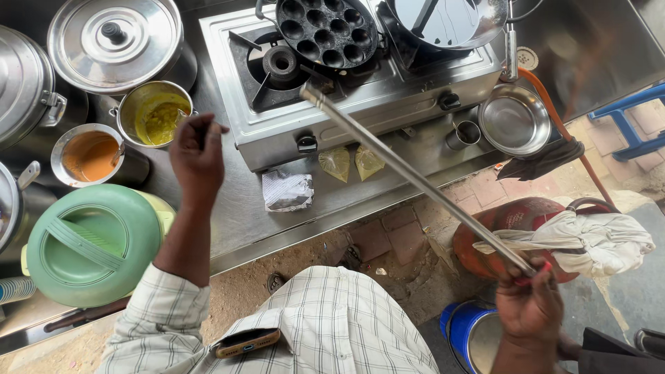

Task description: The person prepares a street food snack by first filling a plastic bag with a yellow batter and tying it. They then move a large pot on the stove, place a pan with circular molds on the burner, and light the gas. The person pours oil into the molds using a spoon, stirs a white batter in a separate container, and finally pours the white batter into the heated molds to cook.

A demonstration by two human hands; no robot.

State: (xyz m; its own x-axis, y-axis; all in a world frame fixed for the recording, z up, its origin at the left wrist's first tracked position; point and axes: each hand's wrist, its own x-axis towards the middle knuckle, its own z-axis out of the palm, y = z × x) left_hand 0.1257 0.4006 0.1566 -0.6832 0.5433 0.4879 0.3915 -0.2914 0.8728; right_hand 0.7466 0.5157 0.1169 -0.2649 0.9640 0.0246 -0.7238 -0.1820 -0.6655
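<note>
My left hand (196, 154) is raised over the steel counter (235, 215), its fingers pinched on the thin handle of a spoon that reaches toward a steel pot of yellow-green chutney (158, 114). My right hand (530, 305) grips the near end of a long flat metal rod (409, 173). The rod slants up to the left, and its far tip lies at the front of the gas stove (360, 97). On the stove's left burner sits a black pan with several round cavities (327, 31).
An orange sauce pot (90, 156), a green insulated container (93, 242), lidded steel pots (114, 41), a small steel bowl (514, 121), a steel cup (463, 135), two sauce packets (350, 164) and a crumpled wrapper (287, 190) crowd the counter. A red gas cylinder (512, 215) under cloth stands below right.
</note>
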